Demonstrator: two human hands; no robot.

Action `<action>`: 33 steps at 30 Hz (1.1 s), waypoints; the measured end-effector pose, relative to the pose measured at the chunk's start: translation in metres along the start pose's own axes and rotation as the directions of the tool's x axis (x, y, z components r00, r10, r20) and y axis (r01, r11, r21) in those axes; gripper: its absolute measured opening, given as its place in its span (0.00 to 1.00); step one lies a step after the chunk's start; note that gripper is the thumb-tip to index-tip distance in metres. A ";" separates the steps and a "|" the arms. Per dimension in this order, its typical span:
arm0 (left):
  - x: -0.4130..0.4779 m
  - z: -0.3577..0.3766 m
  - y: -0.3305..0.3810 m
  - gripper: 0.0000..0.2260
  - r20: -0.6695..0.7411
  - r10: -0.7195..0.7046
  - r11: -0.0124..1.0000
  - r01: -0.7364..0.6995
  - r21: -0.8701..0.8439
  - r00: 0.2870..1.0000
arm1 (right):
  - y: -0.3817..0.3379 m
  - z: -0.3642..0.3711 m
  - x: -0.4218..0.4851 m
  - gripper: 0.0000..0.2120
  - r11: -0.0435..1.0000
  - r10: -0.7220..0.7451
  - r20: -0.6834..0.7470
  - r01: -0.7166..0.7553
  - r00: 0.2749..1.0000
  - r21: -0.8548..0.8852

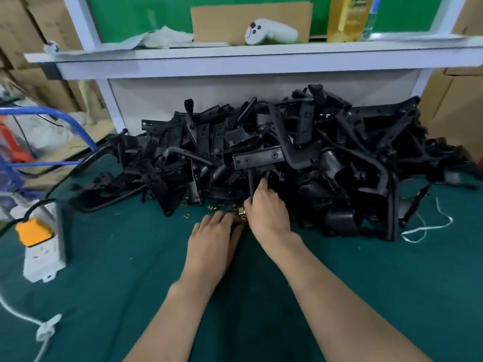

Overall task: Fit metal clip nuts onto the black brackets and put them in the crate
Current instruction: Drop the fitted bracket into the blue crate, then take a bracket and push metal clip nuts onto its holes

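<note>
1. At the front foot of the pile of black brackets (300, 152), on the green table (104, 283), the right hand (264, 209) grips one bracket (250, 182) by a thin upright leg, fingers curled round it; the bracket is still touching the pile.
2. The left hand (213, 239) lies just beside the right, palm down, fingers fairly straight, resting on a scatter of small brass clip nuts (217, 207); the hand hides its fingertips, so I cannot tell whether they pinch one.
3. More clip nuts lie loose on the cloth left of the hands, near the pile's foot.
4. A white power strip (44, 246) with an orange plug (32, 229) lies at the left; a white cord (428, 227) lies at the right; a white controller (269, 33) sits on the shelf (235, 61) behind the pile.
</note>
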State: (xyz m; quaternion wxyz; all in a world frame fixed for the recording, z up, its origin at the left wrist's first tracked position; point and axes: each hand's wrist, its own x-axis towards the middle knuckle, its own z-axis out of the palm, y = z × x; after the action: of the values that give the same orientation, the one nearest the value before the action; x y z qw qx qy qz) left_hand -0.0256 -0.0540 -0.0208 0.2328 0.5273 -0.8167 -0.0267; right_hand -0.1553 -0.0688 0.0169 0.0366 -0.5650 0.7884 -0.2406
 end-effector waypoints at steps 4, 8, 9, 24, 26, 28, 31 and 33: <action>-0.002 -0.006 0.001 0.11 -0.050 -0.046 0.995 0.041 -0.092 0.998 | -0.005 -0.012 -0.009 0.23 0.975 -0.005 -0.004 0.006 1.000 0.222; -0.004 -0.008 0.002 0.09 -0.124 -0.069 0.987 0.050 -0.150 0.990 | 0.012 -0.034 -0.031 0.23 0.654 0.037 0.176 -0.157 0.984 0.740; -0.004 -0.008 0.001 0.09 -0.140 -0.065 0.986 0.042 -0.163 0.988 | 0.021 -0.040 -0.037 0.21 0.566 0.040 0.190 -0.179 0.981 0.805; -0.011 -0.016 0.008 0.11 -0.131 -0.248 0.820 0.136 -0.555 0.960 | 0.114 -0.043 -0.091 0.32 0.916 -0.354 0.197 0.381 0.914 -0.125; -0.013 -0.019 0.013 0.10 -0.065 -0.269 0.682 0.143 -0.717 0.961 | 0.120 -0.042 -0.087 0.29 0.905 -0.370 0.171 0.396 0.913 -0.156; -0.014 -0.021 0.020 0.09 -0.023 -0.272 0.562 0.140 -0.816 0.962 | 0.120 -0.041 -0.084 0.25 0.916 -0.376 0.092 0.385 0.922 -0.117; -0.015 -0.020 0.033 0.04 0.074 -0.229 0.437 0.170 -0.883 0.971 | 0.116 -0.045 -0.081 0.19 0.942 -0.327 -0.055 0.330 0.943 0.056; -0.017 -0.017 0.041 0.03 0.117 -0.156 0.398 0.171 -0.901 0.981 | 0.113 -0.046 -0.080 0.15 0.945 -0.267 -0.105 0.282 0.958 0.168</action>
State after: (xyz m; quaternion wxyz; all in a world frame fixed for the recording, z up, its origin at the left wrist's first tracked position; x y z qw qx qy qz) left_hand -0.0477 -0.0176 -0.0003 0.4711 0.3948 -0.6183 -0.4898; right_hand -0.2406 0.0474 -0.0075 0.0221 -0.6535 0.6776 -0.3367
